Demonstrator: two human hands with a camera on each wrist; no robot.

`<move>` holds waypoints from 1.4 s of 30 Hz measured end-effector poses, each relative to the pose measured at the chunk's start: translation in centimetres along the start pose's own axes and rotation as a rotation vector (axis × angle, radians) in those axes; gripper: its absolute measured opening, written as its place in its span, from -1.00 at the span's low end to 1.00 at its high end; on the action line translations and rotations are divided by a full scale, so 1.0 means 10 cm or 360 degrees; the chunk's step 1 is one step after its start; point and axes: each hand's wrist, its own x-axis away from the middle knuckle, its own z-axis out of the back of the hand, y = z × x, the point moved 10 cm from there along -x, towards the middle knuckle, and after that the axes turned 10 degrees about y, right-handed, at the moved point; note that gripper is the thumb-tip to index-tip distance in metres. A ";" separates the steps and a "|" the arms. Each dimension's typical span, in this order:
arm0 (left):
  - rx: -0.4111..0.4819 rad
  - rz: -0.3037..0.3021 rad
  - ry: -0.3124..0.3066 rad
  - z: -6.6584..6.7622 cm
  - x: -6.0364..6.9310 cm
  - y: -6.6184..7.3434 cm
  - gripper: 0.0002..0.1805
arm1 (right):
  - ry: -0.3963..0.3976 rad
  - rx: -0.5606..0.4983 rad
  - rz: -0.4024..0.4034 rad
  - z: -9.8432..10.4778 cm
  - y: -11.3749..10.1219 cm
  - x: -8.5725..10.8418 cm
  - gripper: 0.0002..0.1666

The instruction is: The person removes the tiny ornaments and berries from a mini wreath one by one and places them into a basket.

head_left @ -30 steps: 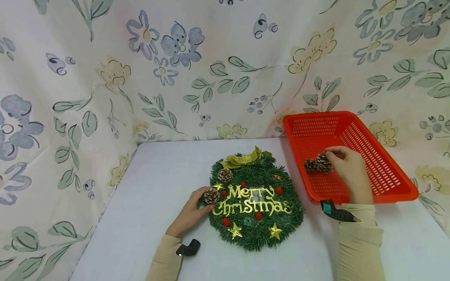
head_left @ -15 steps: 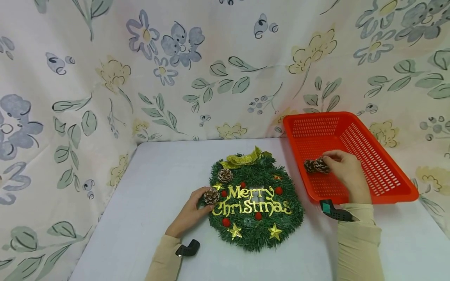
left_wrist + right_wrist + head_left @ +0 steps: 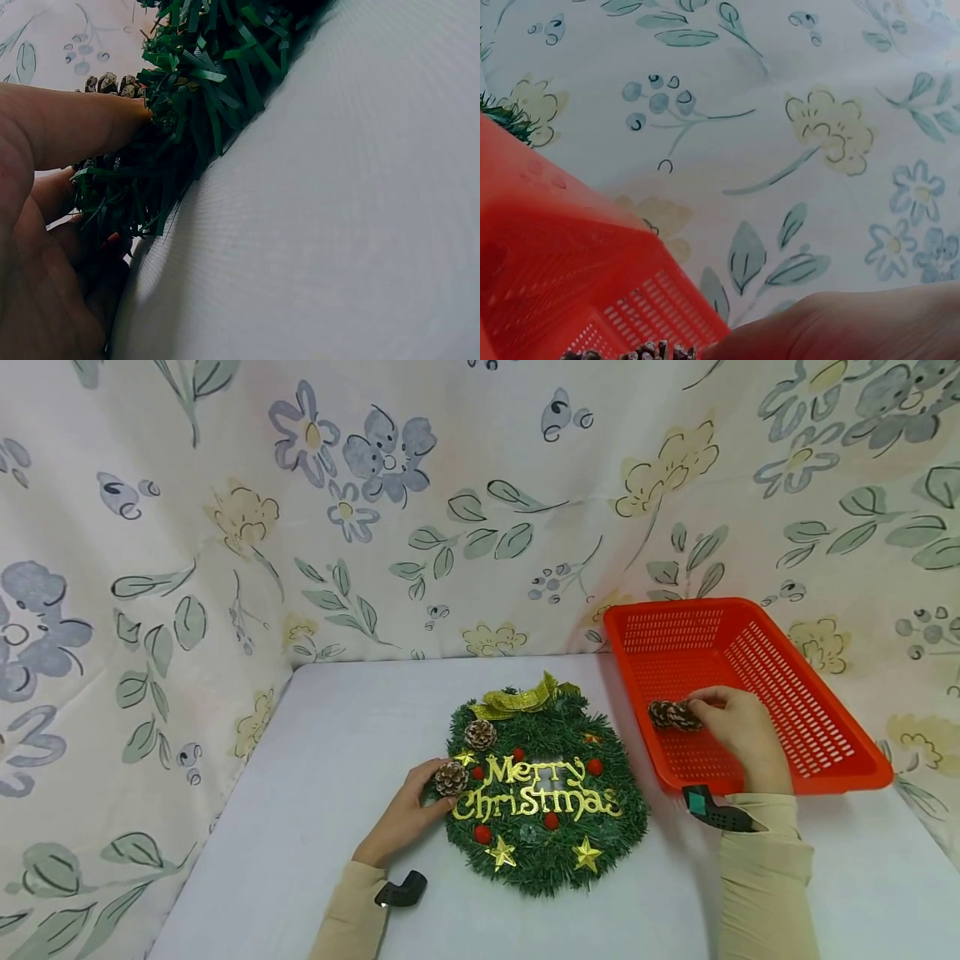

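Note:
A green Christmas wreath with gold "Merry Christmas" lettering, stars and red balls lies on the table. My left hand grips its left edge, thumb and fingers around a pine cone there. In the left wrist view, the thumb touches the greenery and other fingers reach beneath it. Another pine cone sits higher on the wreath. Inside the red basket, my right hand pinches a pine cone low down. It lies against a second pine cone.
The basket stands at the right back of the white-covered table, close to a floral curtain. A gold ribbon bow tops the wreath. Basket walls surround the right hand's fingers.
My right hand has lowered the pine cone slightly in the basket and moved a little left, bringing it against the other cone. The left hand and wreath stay still.

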 end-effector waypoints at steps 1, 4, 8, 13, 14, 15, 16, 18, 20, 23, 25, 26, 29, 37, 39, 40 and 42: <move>-0.0001 0.0001 0.0000 0.00 0.00 0.00 -0.33 | 0.0000 0.0002 -0.0007 0.00 0.00 0.00 -0.42; -0.0006 0.0007 0.0004 0.00 0.00 -0.01 -0.33 | 0.0006 0.0005 -0.0015 0.00 0.00 0.00 -0.38; -0.0017 -0.0012 0.0010 0.00 -0.01 0.00 -0.32 | 0.0031 -0.0003 -0.0012 0.02 -0.02 0.00 -0.33; -0.0017 -0.0011 0.0008 0.00 0.00 0.00 -0.32 | 0.0039 -0.0018 -0.0010 0.03 -0.03 0.00 -0.30; -0.0017 -0.0010 0.0009 0.00 0.00 0.00 -0.33 | 0.0041 -0.0025 -0.0005 0.03 -0.03 0.00 -0.30; -0.0017 -0.0009 0.0006 0.00 0.00 0.00 -0.33 | 0.0046 -0.0036 0.0003 0.03 -0.04 0.00 -0.30; -0.0016 -0.0012 0.0006 0.00 0.00 0.00 -0.32 | 0.0054 -0.0049 0.0013 0.03 -0.05 0.00 -0.30; -0.0021 -0.0027 0.0007 0.00 0.00 0.01 -0.32 | 0.0075 -0.0076 0.0049 0.04 -0.09 0.00 -0.30; -0.0026 -0.0042 0.0008 0.00 0.00 0.01 -0.31 | 0.0098 -0.0116 0.0085 0.04 -0.14 0.01 -0.32; -0.0041 -0.0048 0.0011 0.00 0.00 0.02 -0.32 | 0.0129 -0.0164 0.0111 0.04 -0.20 0.02 -0.33; -0.0047 -0.0042 0.0015 0.00 0.00 0.01 -0.32 | 0.0138 -0.0193 0.0110 0.04 -0.23 0.02 -0.34; -0.0047 -0.0037 0.0018 0.00 0.00 0.01 -0.32 | 0.0140 -0.0208 0.0104 0.04 -0.25 0.03 -0.34; -0.0047 -0.0017 0.0021 0.01 0.00 0.00 -0.32 | 0.0148 -0.0228 0.0106 0.04 -0.29 0.04 -0.35; -0.0030 0.0013 0.0004 0.00 0.01 0.00 -0.32 | 0.0248 -0.0388 0.0150 0.11 -0.44 0.11 -0.38; -0.0030 0.0011 0.0004 0.00 0.01 0.00 -0.32 | 0.0286 -0.0447 0.0177 0.13 -0.50 0.13 -0.41; -0.0034 0.0007 0.0004 0.00 0.01 0.00 -0.32 | 0.0299 -0.0475 0.0188 0.14 -0.53 0.14 -0.43; -0.0040 -0.0007 -0.0002 -0.01 0.00 0.01 -0.32 | 0.0319 -0.0524 0.0206 0.14 -0.59 0.17 -0.46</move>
